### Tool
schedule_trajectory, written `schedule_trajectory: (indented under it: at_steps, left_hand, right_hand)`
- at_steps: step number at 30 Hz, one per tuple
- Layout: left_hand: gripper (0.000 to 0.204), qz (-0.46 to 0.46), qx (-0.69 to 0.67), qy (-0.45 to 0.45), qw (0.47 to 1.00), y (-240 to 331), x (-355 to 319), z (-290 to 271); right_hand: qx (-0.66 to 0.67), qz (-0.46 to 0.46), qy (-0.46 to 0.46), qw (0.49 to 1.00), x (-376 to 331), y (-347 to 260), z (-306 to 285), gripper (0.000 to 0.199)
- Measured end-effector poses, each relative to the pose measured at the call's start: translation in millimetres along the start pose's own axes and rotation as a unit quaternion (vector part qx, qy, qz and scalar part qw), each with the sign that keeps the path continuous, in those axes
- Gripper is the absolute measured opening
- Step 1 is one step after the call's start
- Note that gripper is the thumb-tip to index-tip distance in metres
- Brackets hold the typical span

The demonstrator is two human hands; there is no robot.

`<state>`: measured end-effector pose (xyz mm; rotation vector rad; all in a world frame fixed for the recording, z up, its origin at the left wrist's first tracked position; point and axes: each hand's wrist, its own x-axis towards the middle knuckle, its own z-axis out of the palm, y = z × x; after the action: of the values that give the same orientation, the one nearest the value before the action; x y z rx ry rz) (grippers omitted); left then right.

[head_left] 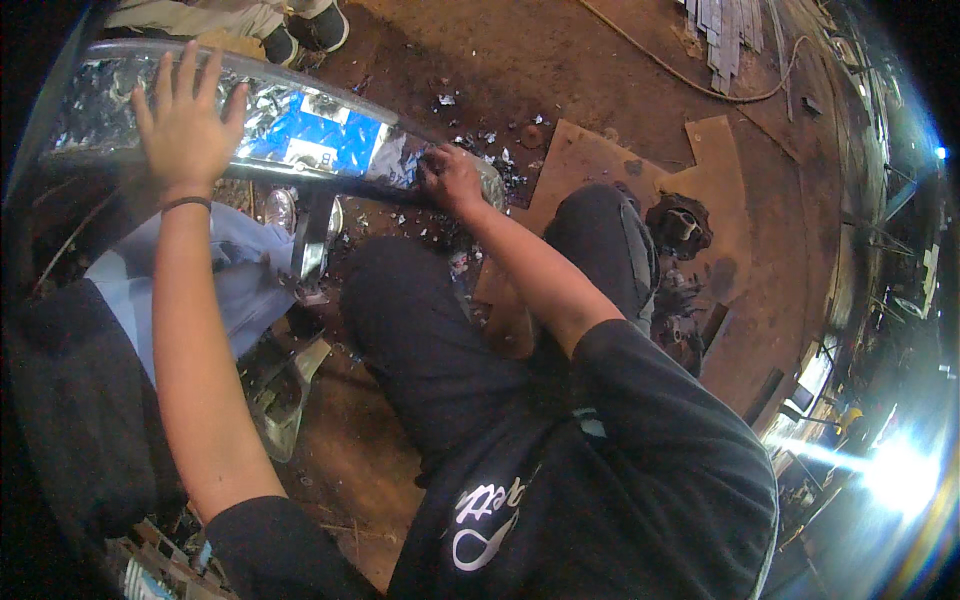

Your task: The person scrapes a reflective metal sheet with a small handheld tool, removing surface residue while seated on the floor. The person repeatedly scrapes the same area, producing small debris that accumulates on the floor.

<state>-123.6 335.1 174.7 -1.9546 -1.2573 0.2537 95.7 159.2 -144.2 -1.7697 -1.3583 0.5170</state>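
A long, curved, shiny metal piece (268, 165) stretches across the upper left, with a blue and white sticker (345, 138) toward its right part. My left hand (190, 130) lies on the left part of it, fingers spread and stretched out. At the right end my right hand (455, 178) is bent against the surface, its fingers curled together beside a dark, wrinkled patch (392, 160). Whatever those fingertips may pinch is too small and shadowed to make out. Small silvery flakes (507, 157) are scattered on the ground around that end.
A person's shoes (318, 28) stand beyond the metal piece. Light blue cloth (215, 265) hangs below it. Brown flat sheets (590, 165) and a dark greasy part (680, 225) lie right of my knees. A hose (700, 92) and metal strips (722, 40) are farther off.
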Motion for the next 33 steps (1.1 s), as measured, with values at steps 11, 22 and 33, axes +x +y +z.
schedule_trajectory:
  at_steps: [11,22,33]
  left_hand:
    - [0.053,-0.002,-0.002,0.01,1.0,0.9,-0.9,1.6]
    - [0.055,0.006,0.026,-0.003,1.0,3.4,1.9,1.0]
    - [0.054,0.003,0.012,0.005,1.0,-0.5,-1.5,3.5]
  right_hand:
    - [0.081,0.05,-0.025,0.995,6.6,6.7,-10.9,0.035]
    - [0.066,0.035,-0.001,0.997,4.3,3.5,-6.8,0.025]
    - [0.059,-0.048,0.006,0.997,-0.6,-35.9,-5.2,0.023]
